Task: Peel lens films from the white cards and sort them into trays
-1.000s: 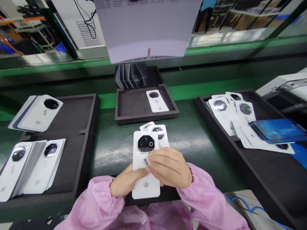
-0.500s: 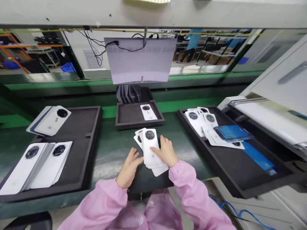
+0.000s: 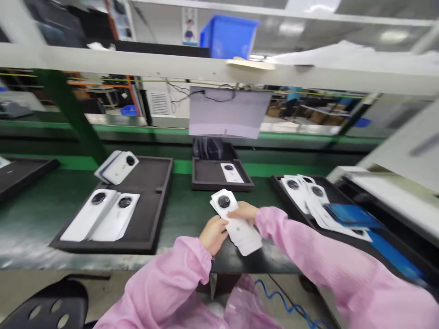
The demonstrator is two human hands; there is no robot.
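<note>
A fanned stack of white phone back panels (image 3: 240,233), each with a round dark camera area at the top, is between my hands over the green bench. My right hand (image 3: 245,211) grips its right side, thumb laid across the top panel below the camera ring. From the lower left, my left hand (image 3: 213,234) pinches the stack's edge with thumb and curled fingers. The far fingers of my right hand are hidden by the stack. Several panels spread out unevenly at the lower end.
On the left, a black foam tray (image 3: 144,230) holds rows of white panels. A smaller tray (image 3: 209,185) at the back has one panel in front. The right tray (image 3: 283,201) carries loose white panels and blue film-like pieces (image 3: 353,214). A black chair (image 3: 65,297) stands lower left.
My left hand has come in from beside the stack and closed on its edge. The stack has been turned, its lower end now pointing right. The head view has shifted left and up.
</note>
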